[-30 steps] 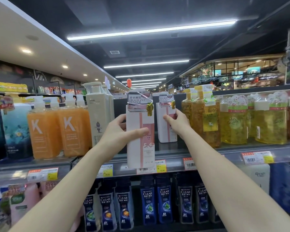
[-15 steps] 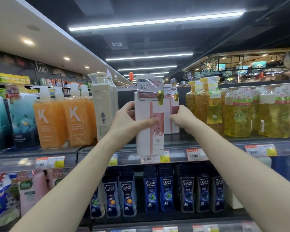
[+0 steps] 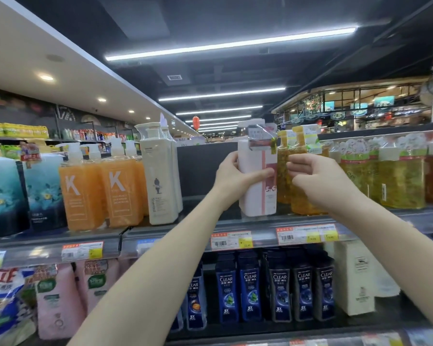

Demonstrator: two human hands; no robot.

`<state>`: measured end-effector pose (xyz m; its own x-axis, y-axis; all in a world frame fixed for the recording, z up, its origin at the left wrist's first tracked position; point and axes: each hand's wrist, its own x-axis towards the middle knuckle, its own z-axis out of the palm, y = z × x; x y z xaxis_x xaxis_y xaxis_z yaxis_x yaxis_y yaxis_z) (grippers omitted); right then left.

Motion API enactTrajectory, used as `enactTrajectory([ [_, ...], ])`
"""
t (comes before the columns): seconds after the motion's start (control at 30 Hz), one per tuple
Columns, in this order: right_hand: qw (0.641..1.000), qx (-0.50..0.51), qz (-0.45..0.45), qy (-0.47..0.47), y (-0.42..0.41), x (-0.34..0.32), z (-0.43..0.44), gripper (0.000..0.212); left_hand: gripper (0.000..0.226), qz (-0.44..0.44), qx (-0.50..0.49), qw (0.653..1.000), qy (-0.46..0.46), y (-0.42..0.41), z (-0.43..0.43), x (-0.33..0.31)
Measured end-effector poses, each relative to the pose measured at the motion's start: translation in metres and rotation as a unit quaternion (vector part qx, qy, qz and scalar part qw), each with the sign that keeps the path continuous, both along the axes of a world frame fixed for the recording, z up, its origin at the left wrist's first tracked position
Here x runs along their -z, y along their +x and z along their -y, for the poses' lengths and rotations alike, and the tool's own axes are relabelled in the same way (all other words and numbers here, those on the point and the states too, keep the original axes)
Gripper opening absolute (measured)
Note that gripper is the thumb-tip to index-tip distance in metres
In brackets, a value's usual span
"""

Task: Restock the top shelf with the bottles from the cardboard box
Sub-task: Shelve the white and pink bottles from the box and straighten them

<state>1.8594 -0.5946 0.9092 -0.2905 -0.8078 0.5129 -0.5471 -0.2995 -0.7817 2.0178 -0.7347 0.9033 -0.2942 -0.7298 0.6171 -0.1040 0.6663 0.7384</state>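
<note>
A white bottle with a pink stripe and a plastic-wrapped pump top (image 3: 254,193) stands upright on the top shelf (image 3: 185,233), in the gap between the cream bottles and the yellow ones. My left hand (image 3: 238,177) grips its left side, thumb across the front. My right hand (image 3: 318,181) hovers just right of the bottle with fingers curled and apart, holding nothing. A second white bottle seen behind it earlier is hidden now. The cardboard box is out of view.
Left on the top shelf stand cream pump bottles (image 3: 160,181), orange "K" bottles (image 3: 100,193) and teal bottles (image 3: 8,196). Yellow bottles (image 3: 395,176) fill the right. Dark-blue CLEAR bottles (image 3: 250,290) line the shelf below. Price tags (image 3: 231,240) run along the shelf edge.
The left hand has set the white bottle back onto the shelf, in line with the other one. The right hand has come off the rear bottle and drawn back slightly.
</note>
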Motion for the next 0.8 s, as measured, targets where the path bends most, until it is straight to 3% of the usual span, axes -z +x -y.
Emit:
enactTrajectory([
  [0.27, 0.999, 0.004, -0.032, -0.018, -0.008, 0.004, -0.038, 0.058, 0.067, -0.018, 0.039, 0.997, 0.063, -0.029, 0.024, 0.023],
  [0.57, 0.999, 0.003, -0.05, -0.003, -0.01, 0.012, -0.045, 0.053, 0.059, 0.085, 0.046, 0.993, 0.069, -0.02, 0.029, 0.011],
  [0.73, 0.994, -0.011, -0.106, 0.02, -0.006, 0.014, -0.044, 0.057, 0.092, 0.079, 0.008, 0.995, 0.056, -0.018, 0.031, 0.011],
  [0.8, 0.991, -0.021, -0.13, 0.026, -0.004, 0.014, -0.044, 0.058, 0.092, 0.076, -0.004, 0.996, 0.055, -0.017, 0.032, 0.014],
])
